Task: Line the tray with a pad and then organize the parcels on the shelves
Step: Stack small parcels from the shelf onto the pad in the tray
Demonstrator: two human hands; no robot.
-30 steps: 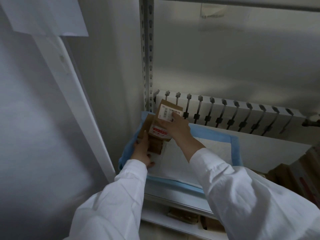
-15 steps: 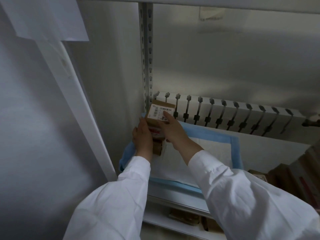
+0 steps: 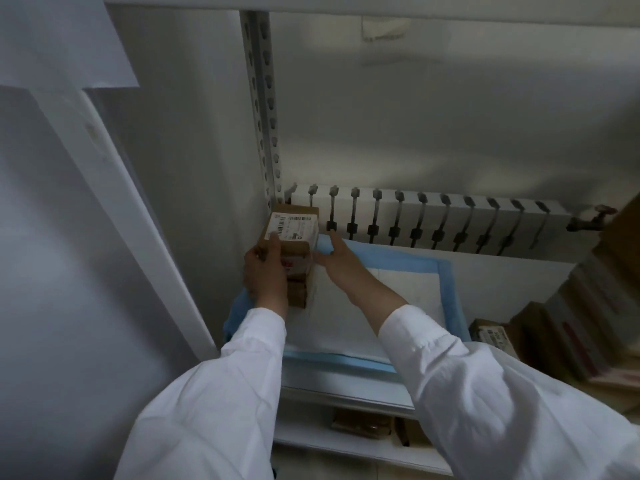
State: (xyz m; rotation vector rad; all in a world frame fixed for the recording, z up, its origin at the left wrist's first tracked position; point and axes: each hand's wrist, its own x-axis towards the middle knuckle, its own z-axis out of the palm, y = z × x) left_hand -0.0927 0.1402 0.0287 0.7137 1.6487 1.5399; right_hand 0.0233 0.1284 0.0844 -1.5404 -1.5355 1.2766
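A white pad with a blue border [image 3: 408,299] lies on the shelf tray [image 3: 346,386]. In the pad's far left corner, a brown cardboard parcel with a white barcode label [image 3: 294,226] sits on top of other brown parcels [image 3: 297,292]. My left hand [image 3: 265,271] grips the top parcel's left side, thumb on the label. My right hand [image 3: 337,261] is just right of the stack, fingers spread over the pad's blue edge, holding nothing.
A slotted metal upright [image 3: 263,109] stands at the back left corner. A white radiator-like panel with dark clips [image 3: 433,220] runs along the back. More brown parcels [image 3: 575,327] are stacked at the right. A lower shelf [image 3: 363,427] holds brown packages.
The labelled parcel went from my right hand onto the stack in the back left corner. My left hand rose to hold it; my right hand let go and drew back to the right.
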